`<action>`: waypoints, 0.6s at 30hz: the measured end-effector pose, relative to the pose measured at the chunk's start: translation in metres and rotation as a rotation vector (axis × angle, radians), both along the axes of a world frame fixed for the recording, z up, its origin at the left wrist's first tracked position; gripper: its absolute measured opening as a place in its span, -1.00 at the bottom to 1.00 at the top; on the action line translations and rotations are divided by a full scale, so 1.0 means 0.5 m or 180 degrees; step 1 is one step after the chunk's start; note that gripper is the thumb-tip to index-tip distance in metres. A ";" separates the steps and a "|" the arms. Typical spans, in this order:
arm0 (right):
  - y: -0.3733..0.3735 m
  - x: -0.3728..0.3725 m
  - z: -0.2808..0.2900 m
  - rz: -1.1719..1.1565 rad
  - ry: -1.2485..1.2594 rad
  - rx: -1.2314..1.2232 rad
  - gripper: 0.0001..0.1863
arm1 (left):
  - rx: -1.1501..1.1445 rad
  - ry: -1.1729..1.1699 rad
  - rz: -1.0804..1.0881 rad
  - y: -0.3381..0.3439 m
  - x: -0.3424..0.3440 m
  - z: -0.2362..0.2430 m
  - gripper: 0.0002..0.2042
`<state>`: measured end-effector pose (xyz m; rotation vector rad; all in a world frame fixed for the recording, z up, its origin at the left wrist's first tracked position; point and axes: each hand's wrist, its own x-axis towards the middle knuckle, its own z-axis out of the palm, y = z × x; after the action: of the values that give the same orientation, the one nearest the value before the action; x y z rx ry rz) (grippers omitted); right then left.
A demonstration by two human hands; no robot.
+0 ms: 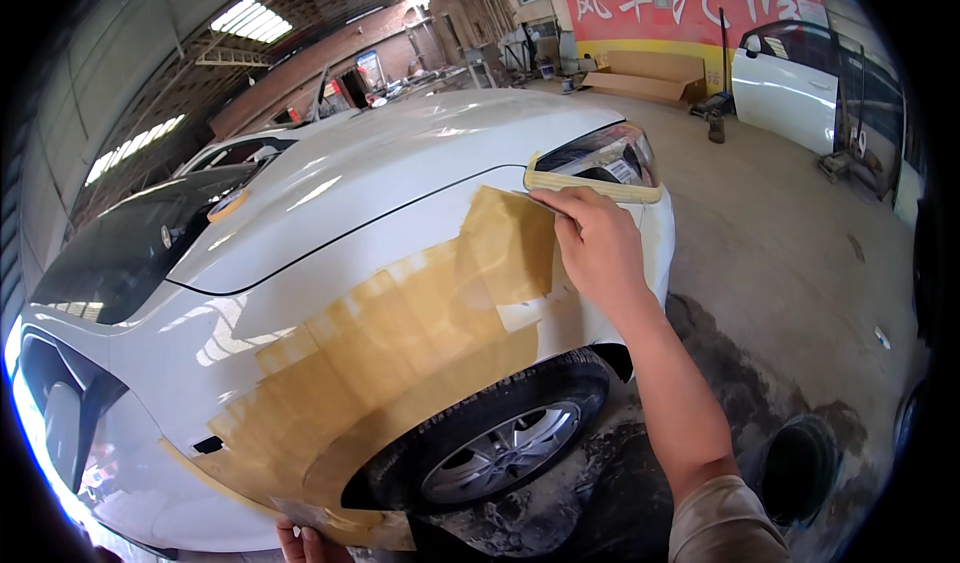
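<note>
Tan body filler [380,353] covers much of the white car's front fender [280,313], above the wheel arch. At its upper front end, my right hand [600,248] is closed on a thin flat spreader [535,195], mostly hidden by the fingers. The spreader is against the fender just below the headlight [605,158], whose lower edge has masking tape [590,184] along it. Down at the lower edge of view, my left hand [303,543] grips a flat plate [365,526] smeared with tan filler, close below the fender's lower rear part.
A tape roll [229,206] sits by the windshield's base. The front wheel [500,453] is under the arch. A dark bucket [800,468] stands on the floor at right. Farther off are a detached white door [785,88], a cardboard box [645,75] and a floor jack [712,106].
</note>
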<state>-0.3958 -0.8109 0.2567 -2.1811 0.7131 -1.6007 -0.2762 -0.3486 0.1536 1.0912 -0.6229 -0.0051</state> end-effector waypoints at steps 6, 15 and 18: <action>-0.006 0.031 -0.005 -0.0055 0.0179 -0.0008 -0.64 | -0.0240 0.0239 -0.0334 -0.022 -0.008 0.007 -0.76; -0.008 0.063 -0.039 -0.0454 0.0178 -0.0426 -0.53 | -0.0318 0.0494 -0.0259 -0.048 0.005 -0.033 -0.72; -0.005 0.066 -0.049 -0.0511 0.0146 -0.0526 -0.50 | -0.0240 0.0610 -0.0306 -0.057 0.012 -0.052 -0.72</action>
<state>-0.3629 -0.8136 0.2323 -2.3361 0.8145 -1.7501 -0.2704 -0.3770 0.1277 0.9739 -0.4985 -0.1662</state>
